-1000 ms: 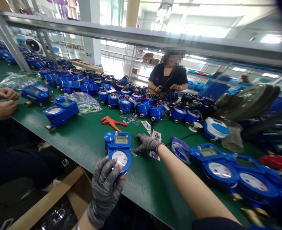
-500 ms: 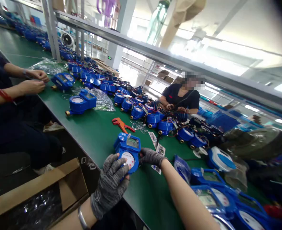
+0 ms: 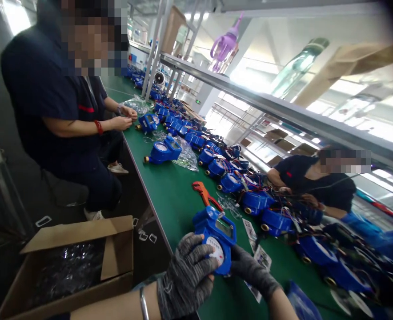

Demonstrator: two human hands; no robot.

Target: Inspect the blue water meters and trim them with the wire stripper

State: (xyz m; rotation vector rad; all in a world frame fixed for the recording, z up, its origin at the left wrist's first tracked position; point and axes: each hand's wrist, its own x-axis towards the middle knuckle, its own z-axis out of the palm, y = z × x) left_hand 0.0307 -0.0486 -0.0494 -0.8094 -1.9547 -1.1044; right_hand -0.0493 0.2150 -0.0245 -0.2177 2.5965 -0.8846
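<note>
In the head view, two gloved hands meet at one blue meter (image 3: 221, 238), low and just right of centre, over the green tabletop (image 3: 170, 195). The left hand (image 3: 188, 278) has a firm grip on its lower end, fingers bent across the single round dial (image 3: 215, 249) and covering part of it; the right hand (image 3: 253, 271) is against the meter's right side, its fingertips hidden behind the casing, so how far its grip is closed cannot be told. The one display (image 3: 223, 227) is too dim to read. One pair of orange pliers (image 3: 201, 192) lies just above the meter. Two loose meters (image 3: 165, 150) sit left of the upper centre, near two clear plastic bags (image 3: 186, 153). The row of meters (image 3: 256, 200) running diagonally to the right edge overlaps too much, among wires, to count. At least two printed slips (image 3: 250, 231) lie around the right hand, which partly covers them. One carton (image 3: 119, 258) stands open at lower left, its clear pieces (image 3: 73, 266) too dark to number. Two co-workers (image 3: 59, 102) appear, upper left and right. A blue packet (image 3: 299, 302) is cut off by the bottom edge.
</note>
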